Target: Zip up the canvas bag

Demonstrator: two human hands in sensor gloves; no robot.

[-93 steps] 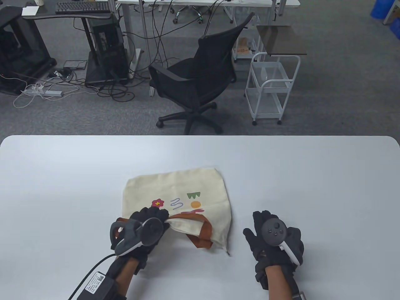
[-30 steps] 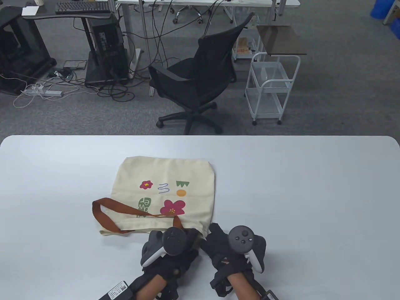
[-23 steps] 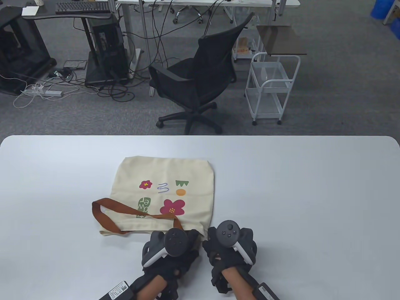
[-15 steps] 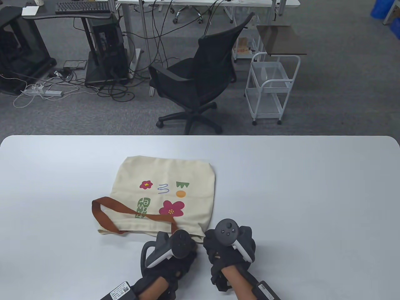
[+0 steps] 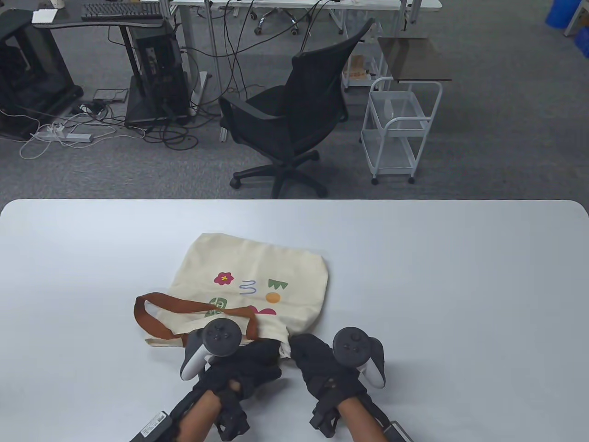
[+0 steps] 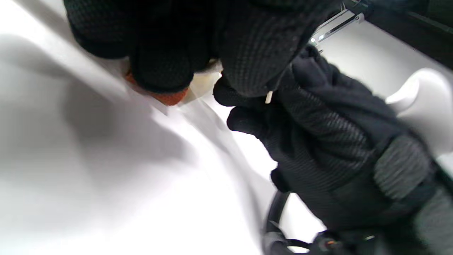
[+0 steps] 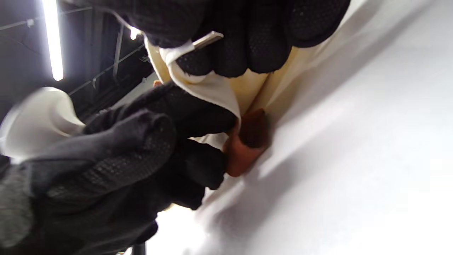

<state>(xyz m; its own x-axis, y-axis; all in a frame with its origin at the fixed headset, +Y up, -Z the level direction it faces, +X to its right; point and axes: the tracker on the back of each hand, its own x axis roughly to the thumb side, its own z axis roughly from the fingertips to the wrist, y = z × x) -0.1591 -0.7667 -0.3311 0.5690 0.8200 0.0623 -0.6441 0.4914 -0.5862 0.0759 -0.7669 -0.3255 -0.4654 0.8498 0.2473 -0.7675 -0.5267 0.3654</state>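
So: right hand (image 5: pixel 317 363) fingertips (image 7: pixel 262 53) are curled tight on the near right corner of the canvas bag (image 5: pixel 262 285), pinching a fold of cream fabric with a small metal tab (image 7: pixel 207 38) sticking out between them. It looks like the zipper pull, but that can't be confirmed. Left hand (image 5: pixel 251 363) fingers (image 6: pixel 162 71) are closed on the bag's near edge just beside it, over the end of the brown strap (image 5: pixel 152 317). The two hands touch or nearly touch at that corner.

The wrist views are blurred and mostly filled with gloves, so the zipper track itself isn't visible. In the table view both hands and their trackers cover the corner and the opening there.

The bag lies flat on the white table (image 5: pixel 460 276), centre-left, opening toward the person, printed side up: red flower, blue squiggle, green and orange shapes. The strap loops out to the left over the lower edge.

Beyond the table, on grey carpet: black office chair (image 5: pixel 290 119), white wire cart (image 5: pixel 398 129) to its right, and desks with cables and a keyboard (image 5: pixel 122 10) at far left.
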